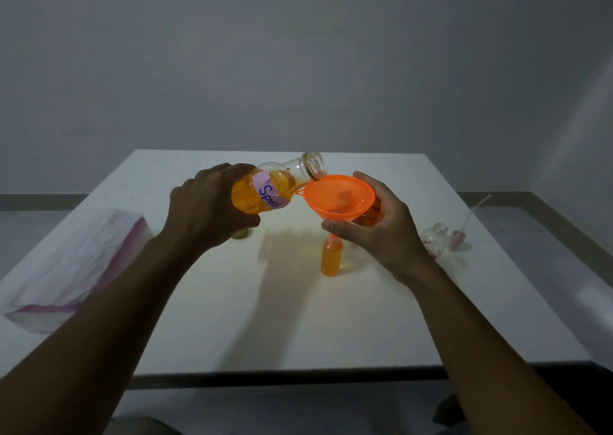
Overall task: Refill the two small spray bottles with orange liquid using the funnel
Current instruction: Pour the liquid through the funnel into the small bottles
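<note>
While pouring is underway at frame centre, the task looks roughly half done. Far left, a pink-white pack (76,262) lies on the table (365,318), unused. Left hand (212,207) wraps closed around the big bottle (265,190), fingers curled over its body; a cap-like thing (240,233) sits under that hand, partly hidden. The bottle lies near horizontal, long axis running left to right and slightly up, open mouth pointing right at the funnel (338,200) rim, touching or just over it. Orange liquid fills its lower body. Right hand (378,222) cups the funnel from the right, thumb and fingers pinching its cone. Funnel is upright, spout down into the small bottle (330,257), centre-right, which stands upright and looks almost full of orange. Further right, a second small bottle (435,237) stands uncapped and seems empty, and a sprayer top (459,235) with tube is beside it. Left to do: fill the second bottle, probably recap both.
</note>
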Action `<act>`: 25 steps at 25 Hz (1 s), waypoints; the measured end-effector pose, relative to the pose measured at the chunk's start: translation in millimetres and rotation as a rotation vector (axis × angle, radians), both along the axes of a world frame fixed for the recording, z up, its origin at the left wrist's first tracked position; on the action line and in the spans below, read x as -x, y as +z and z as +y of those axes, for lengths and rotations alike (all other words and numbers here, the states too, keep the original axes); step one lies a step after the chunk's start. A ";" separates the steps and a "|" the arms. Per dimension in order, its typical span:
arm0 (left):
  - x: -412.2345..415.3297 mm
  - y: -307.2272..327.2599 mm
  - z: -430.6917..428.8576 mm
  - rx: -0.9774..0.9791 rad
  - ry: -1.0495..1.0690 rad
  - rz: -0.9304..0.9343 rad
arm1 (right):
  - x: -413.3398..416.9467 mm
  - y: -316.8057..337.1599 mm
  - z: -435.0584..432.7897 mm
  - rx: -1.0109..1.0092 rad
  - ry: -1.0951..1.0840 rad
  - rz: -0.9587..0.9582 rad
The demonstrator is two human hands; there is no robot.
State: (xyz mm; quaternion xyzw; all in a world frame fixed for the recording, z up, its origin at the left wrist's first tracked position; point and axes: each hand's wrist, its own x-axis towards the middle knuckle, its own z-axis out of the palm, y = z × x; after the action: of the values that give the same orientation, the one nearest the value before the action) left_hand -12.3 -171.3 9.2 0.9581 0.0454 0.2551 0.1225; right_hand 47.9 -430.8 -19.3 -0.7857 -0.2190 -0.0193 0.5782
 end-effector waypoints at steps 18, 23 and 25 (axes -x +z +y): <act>4.9 2.5 -4.2 0.065 0.116 0.023 | 3.0 6.9 -0.9 -0.037 -0.043 -0.027; 1.6 5.9 -18.6 0.108 0.116 0.023 | -3.5 24.8 -23.0 -0.173 -0.092 -0.034; -1.7 7.2 -30.3 0.122 0.090 0.014 | -7.7 30.2 -40.1 -0.200 -0.130 -0.055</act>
State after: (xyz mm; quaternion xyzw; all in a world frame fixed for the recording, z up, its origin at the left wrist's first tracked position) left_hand -10.6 -201.5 16.4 0.9475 0.1047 0.2504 0.1690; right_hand 55.6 -471.0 10.9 -0.7359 -0.1803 -0.1000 0.6449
